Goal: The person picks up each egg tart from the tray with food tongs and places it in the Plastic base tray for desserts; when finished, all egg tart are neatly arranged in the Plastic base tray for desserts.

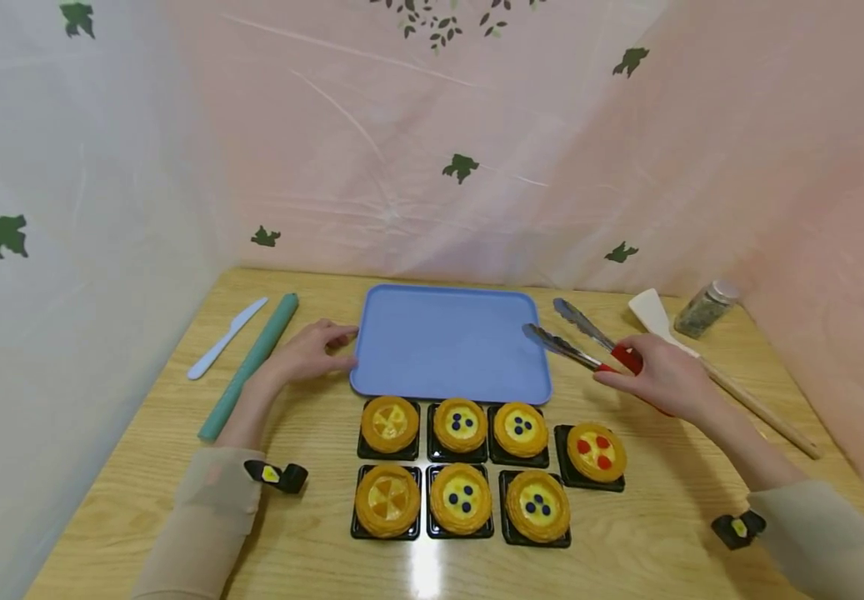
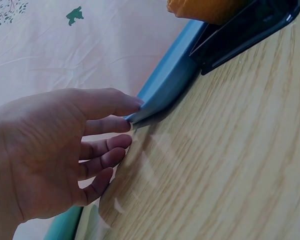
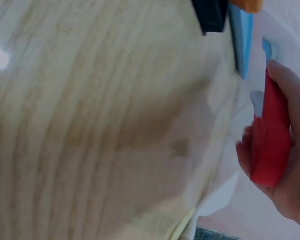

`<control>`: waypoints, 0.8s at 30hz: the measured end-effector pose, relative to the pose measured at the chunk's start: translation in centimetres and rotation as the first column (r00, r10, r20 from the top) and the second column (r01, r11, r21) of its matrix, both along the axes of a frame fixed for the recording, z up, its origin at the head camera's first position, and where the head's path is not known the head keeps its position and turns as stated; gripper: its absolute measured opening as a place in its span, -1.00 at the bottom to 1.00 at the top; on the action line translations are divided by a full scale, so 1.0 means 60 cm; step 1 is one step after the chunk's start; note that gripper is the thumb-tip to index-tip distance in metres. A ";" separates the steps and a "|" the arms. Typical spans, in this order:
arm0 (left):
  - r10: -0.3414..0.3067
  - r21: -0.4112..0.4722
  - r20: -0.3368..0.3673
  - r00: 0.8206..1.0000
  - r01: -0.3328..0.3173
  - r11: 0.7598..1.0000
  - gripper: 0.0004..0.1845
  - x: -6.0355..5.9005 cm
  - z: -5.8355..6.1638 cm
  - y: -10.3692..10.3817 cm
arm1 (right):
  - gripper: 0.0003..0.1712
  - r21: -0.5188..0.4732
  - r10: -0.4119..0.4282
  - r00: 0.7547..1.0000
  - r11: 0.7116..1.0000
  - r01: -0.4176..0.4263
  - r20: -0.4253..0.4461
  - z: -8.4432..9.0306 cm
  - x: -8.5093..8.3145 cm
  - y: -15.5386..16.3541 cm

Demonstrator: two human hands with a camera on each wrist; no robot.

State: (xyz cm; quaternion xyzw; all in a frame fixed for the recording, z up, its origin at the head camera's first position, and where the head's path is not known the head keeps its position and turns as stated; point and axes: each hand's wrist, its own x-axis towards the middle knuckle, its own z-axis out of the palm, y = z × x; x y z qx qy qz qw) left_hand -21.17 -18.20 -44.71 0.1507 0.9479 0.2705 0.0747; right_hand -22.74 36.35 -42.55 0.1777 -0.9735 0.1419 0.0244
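Note:
My right hand (image 1: pixel 664 375) grips metal tongs by their red handles (image 3: pixel 272 132). The tongs' arms are spread apart, and one metal tip overlaps the right side of the blue tray (image 1: pixel 454 342) in the head view. My left hand (image 1: pixel 315 350) is at the tray's left edge, thumb and fingers spread loosely. In the left wrist view its thumb and index fingertips (image 2: pixel 132 106) meet the tray's corner. Several tarts on black square holders sit in front of the tray: orange-wedge tarts (image 1: pixel 387 500), blueberry tarts (image 1: pixel 460 498), and a red-topped tart (image 1: pixel 596 452) at the right.
Left of the tray lie a green rolling pin (image 1: pixel 252 367) and a pale blue knife (image 1: pixel 227 337). A white spatula with a wooden handle (image 1: pixel 761 408) lies at the right, partly behind my right hand. A seasoning jar (image 1: pixel 705 308) stands by the back right. Cloth walls (image 1: pixel 402 208) border the table.

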 end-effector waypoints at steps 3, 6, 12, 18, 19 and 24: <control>-0.004 0.001 -0.007 1.000 0.004 1.000 -0.29 0.000 0.002 0.000 | -0.24 0.021 -0.054 0.997 0.998 0.055 -0.050 -0.014 -0.006 -0.001; -0.002 0.002 -0.007 1.000 0.002 1.000 -0.29 0.001 0.002 0.001 | -0.28 0.016 -0.098 0.992 0.995 0.099 -0.078 -0.025 -0.011 0.000; -0.004 -0.008 -0.006 1.000 0.004 1.000 -0.30 0.001 0.000 0.001 | -0.23 0.030 -0.184 0.983 0.982 0.185 -0.005 -0.035 -0.013 0.002; -0.007 -0.006 -0.001 1.000 0.007 1.000 -0.29 -0.001 -0.001 0.000 | -0.19 0.029 -0.225 0.974 0.974 0.224 0.031 -0.046 -0.012 0.002; -0.008 -0.005 -0.001 1.000 0.008 1.000 -0.29 -0.001 -0.001 0.000 | -0.17 0.030 -0.230 0.972 0.973 0.229 0.041 -0.048 -0.012 0.001; -0.009 0.001 -0.008 1.000 0.009 1.000 -0.30 -0.001 -0.003 -0.001 | -0.11 0.031 -0.253 0.963 0.968 0.251 0.096 -0.056 -0.010 -0.007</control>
